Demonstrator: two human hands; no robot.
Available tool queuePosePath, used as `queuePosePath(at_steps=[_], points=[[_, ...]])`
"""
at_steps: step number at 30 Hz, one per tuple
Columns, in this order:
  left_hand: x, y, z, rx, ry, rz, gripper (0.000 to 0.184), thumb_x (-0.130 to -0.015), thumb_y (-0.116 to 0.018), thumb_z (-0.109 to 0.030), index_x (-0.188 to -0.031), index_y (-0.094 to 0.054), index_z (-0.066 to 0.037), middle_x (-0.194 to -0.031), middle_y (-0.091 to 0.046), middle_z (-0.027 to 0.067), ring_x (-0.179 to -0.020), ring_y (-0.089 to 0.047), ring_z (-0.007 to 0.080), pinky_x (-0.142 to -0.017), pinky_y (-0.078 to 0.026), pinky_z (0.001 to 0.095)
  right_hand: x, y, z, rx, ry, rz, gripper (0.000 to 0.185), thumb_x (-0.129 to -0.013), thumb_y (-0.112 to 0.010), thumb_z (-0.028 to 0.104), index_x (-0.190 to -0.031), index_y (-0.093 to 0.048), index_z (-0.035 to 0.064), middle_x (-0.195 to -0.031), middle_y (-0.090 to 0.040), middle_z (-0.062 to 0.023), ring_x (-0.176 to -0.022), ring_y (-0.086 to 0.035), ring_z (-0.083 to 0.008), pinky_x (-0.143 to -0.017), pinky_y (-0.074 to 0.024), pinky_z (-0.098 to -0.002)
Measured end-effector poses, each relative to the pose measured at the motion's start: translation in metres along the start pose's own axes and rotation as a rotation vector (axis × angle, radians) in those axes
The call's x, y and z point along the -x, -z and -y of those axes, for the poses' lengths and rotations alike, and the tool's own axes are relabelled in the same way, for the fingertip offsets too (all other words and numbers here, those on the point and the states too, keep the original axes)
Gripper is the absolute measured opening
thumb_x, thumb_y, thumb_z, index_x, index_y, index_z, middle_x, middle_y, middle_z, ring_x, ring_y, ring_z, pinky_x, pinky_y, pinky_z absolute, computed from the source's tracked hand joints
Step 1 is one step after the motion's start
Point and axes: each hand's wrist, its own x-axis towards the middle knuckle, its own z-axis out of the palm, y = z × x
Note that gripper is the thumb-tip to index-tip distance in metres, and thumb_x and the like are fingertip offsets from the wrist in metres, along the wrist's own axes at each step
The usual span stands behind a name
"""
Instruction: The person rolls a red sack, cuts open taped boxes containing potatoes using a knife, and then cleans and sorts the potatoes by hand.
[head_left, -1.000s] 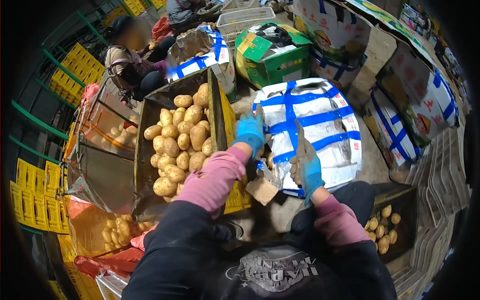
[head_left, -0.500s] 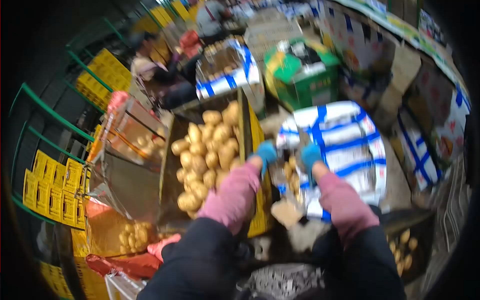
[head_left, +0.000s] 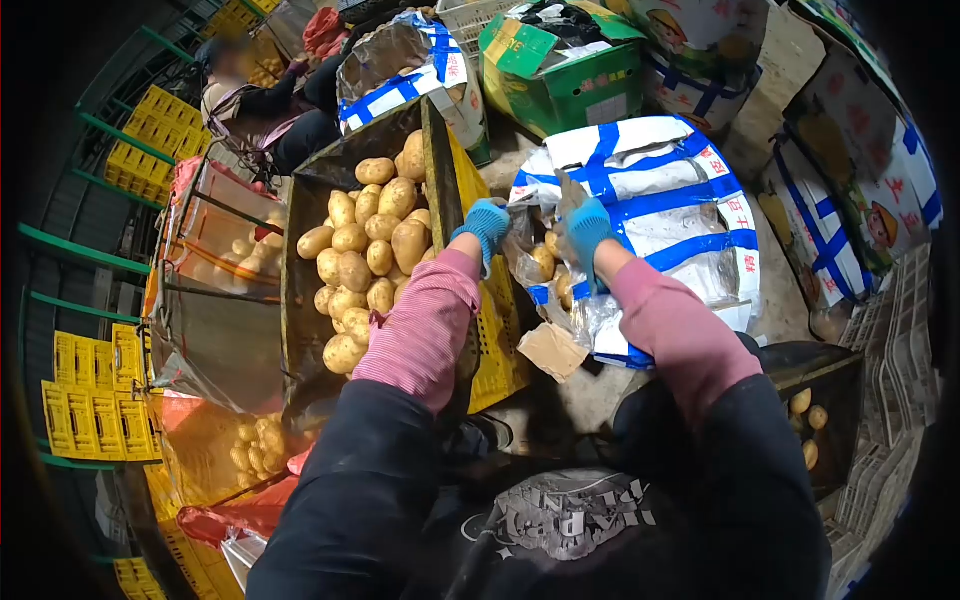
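Note:
My left hand (head_left: pixel 485 232), in a blue glove, is closed at the left edge of a clear plastic liner (head_left: pixel 519 254). The liner lines a round-topped white carton (head_left: pixel 660 165) crossed with blue tape. Several potatoes (head_left: pixel 545 262) show in the carton's opening, between my hands. My right hand (head_left: pixel 588 228), also gloved, lies along the opening's right side, its greyish fingers stretched forward; their undersides are hidden. Left of my left hand stands a yellow crate (head_left: pixel 500 340) with a dark liner, heaped with potatoes (head_left: pixel 375 235).
A torn cardboard flap (head_left: pixel 553 352) sticks out at the carton's near side. Beyond stand a green box (head_left: pixel 565 85) and another taped carton (head_left: pixel 455 85). A dark crate (head_left: pixel 840 400) with a few potatoes is at right. A seated person (head_left: pixel 265 110) is at upper left.
The view has tilted down and steadied, so the carton and crate sit higher in the picture. Both hands stay at the carton's opening.

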Motion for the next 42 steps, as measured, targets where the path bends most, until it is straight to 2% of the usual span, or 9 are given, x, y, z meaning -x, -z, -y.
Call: queuePosePath(at_steps=[3, 8, 13, 16, 18, 23, 30, 33, 42], points=[[-0.011, -0.006, 0.016, 0.205, 0.054, -0.015, 0.031, -0.080, -0.052, -0.007, -0.105, -0.071, -0.005, -0.088, -0.070, 0.0181, -0.080, -0.067, 0.0300, -0.074, -0.051, 0.0358, -0.007, 0.002, -0.011, -0.315, -0.264, 0.007, 0.017, -0.099, -0.046, 0.029, -0.113, -0.054, 0.0212, -0.061, -0.047, -0.0027, -0.041, -0.041, -0.0168, -0.036, -0.0304, -0.0323], [-0.003, 0.005, 0.001, 0.279, 0.140, 0.024, 0.032, -0.076, -0.054, -0.004, -0.103, -0.072, -0.005, -0.082, -0.069, 0.0128, -0.073, -0.064, 0.0236, -0.069, -0.050, 0.0333, 0.046, -0.009, 0.030, -0.083, -0.148, -0.113, 0.021, -0.099, -0.048, 0.040, -0.104, -0.056, 0.0220, -0.063, -0.049, -0.0046, -0.042, -0.042, -0.0160, -0.036, -0.0307, -0.0310], [0.001, 0.004, 0.013, 0.300, 0.154, 0.059, 0.033, -0.082, -0.051, -0.003, -0.110, -0.070, -0.004, -0.087, -0.069, 0.0095, -0.072, -0.061, 0.0203, -0.065, -0.050, 0.0325, -0.019, 0.023, -0.057, -0.474, -0.047, 0.334, 0.031, -0.097, -0.050, 0.040, -0.119, -0.053, 0.0186, -0.073, -0.055, -0.0060, -0.053, -0.046, -0.0146, -0.044, -0.0401, -0.0306], [-0.012, 0.004, 0.023, 0.325, 0.158, 0.068, 0.028, -0.081, -0.058, -0.006, -0.105, -0.071, -0.005, -0.083, -0.069, 0.0092, -0.072, -0.059, 0.0189, -0.065, -0.048, 0.0327, 0.019, 0.009, -0.014, -0.232, 0.059, 0.107, 0.033, -0.096, -0.048, 0.044, -0.117, -0.056, 0.0196, -0.070, -0.052, -0.0038, -0.049, -0.041, -0.0152, -0.043, -0.0390, -0.0335], [-0.011, 0.004, 0.021, 0.247, 0.050, 0.070, 0.027, -0.082, -0.057, -0.007, -0.105, -0.071, -0.006, -0.084, -0.068, 0.0087, -0.073, -0.058, 0.0176, -0.066, -0.048, 0.0322, 0.005, 0.013, 0.016, -0.302, -0.233, 0.015, 0.036, -0.095, -0.048, 0.050, -0.116, -0.059, 0.0248, -0.068, -0.048, -0.0027, -0.045, -0.036, -0.0171, -0.040, -0.0330, -0.0357], [0.000, 0.008, 0.014, 0.389, 0.110, 0.104, 0.029, -0.084, -0.055, -0.008, -0.108, -0.071, -0.009, -0.085, -0.068, 0.0082, -0.072, -0.056, 0.0172, -0.067, -0.047, 0.0302, -0.010, 0.002, -0.033, -0.231, -0.052, 0.036, 0.039, -0.093, -0.046, 0.062, -0.114, -0.060, 0.0312, -0.061, -0.040, -0.0011, -0.043, -0.032, -0.0153, -0.039, -0.0278, -0.0335], [-0.018, 0.010, 0.032, -0.186, -0.075, 0.133, 0.028, -0.086, -0.060, -0.004, -0.112, -0.069, -0.005, -0.091, -0.069, 0.0092, -0.078, -0.058, 0.0189, -0.072, -0.049, 0.0317, 0.011, -0.012, -0.002, -0.238, -0.183, -0.094, 0.046, -0.092, -0.050, 0.064, -0.122, -0.057, 0.0294, -0.058, -0.034, -0.0005, -0.042, -0.030, -0.0126, -0.038, -0.0251, -0.0299], [0.021, 0.021, -0.028, 0.109, 0.234, 0.086, 0.028, -0.084, -0.063, -0.008, -0.111, -0.069, -0.005, -0.089, -0.068, 0.0096, -0.077, -0.057, 0.0199, -0.071, -0.048, 0.0336, 0.018, 0.011, -0.011, -0.338, -0.272, 0.096, 0.044, -0.090, -0.050, 0.067, -0.103, -0.055, 0.0252, -0.056, -0.034, -0.0012, -0.042, -0.030, -0.0134, -0.038, -0.0245, -0.0299], [0.010, 0.026, -0.003, -0.428, 0.015, 0.150, 0.026, -0.083, -0.066, -0.011, -0.109, -0.070, -0.005, -0.092, -0.070, 0.0119, -0.078, -0.063, 0.0246, -0.072, -0.050, 0.0355, 0.040, 0.036, 0.012, -0.176, -0.235, 0.354, 0.039, -0.093, -0.050, 0.052, -0.090, -0.052, 0.0127, -0.073, -0.051, -0.0063, -0.052, -0.045, -0.0187, -0.044, -0.0388, -0.0352]])
